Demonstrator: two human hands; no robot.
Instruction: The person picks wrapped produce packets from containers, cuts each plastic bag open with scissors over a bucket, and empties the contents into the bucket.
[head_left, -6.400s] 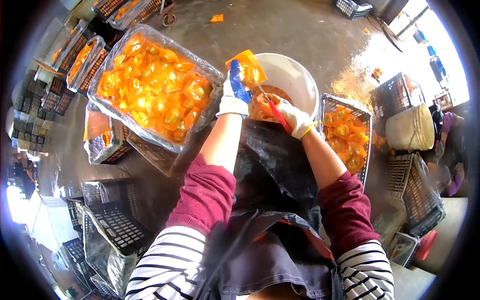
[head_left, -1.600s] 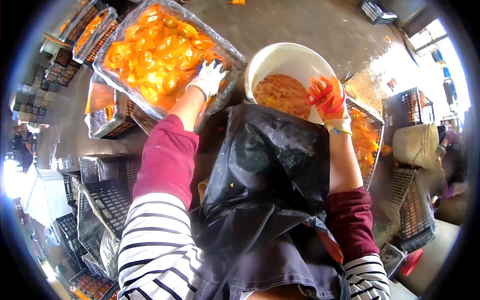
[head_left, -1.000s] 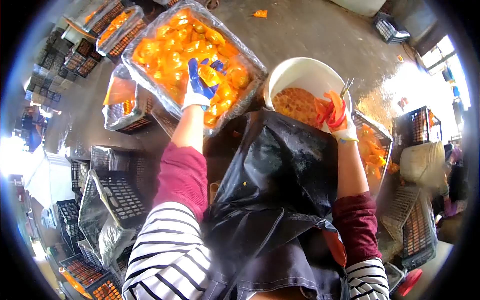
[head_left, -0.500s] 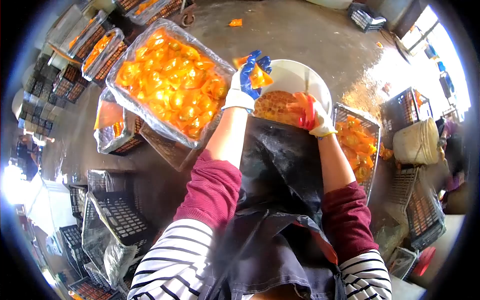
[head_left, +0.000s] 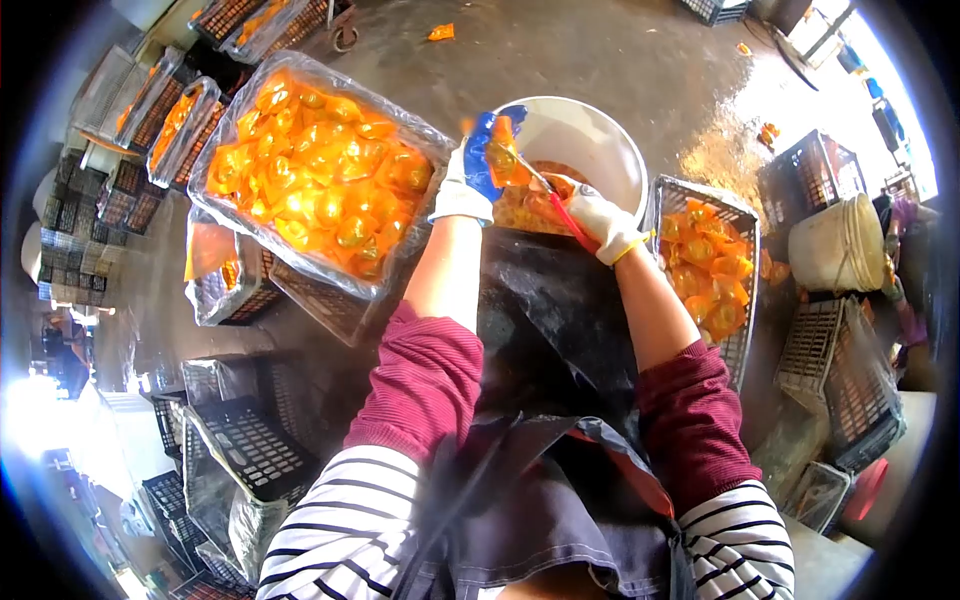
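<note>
Packet [head_left: 508, 165] is being pinched in left hand [head_left: 476, 168], scissors [head_left: 572, 218] being gripped in right hand [head_left: 602, 222]; upper-centre bucket [head_left: 612, 150] is standing part-filled, upper-left crate [head_left: 434, 150] apparently holding uncut packets [head_left: 330, 180].

L hand [head_left: 475, 168] nr R hand [head_left: 598, 220]

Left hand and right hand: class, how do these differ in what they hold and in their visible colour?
The left hand holds an orange packet; the right hand holds red-handled scissors.
The left hand shows much blue glove; the right hand looks mostly white.
Both are gloved and near the white bucket.
</note>
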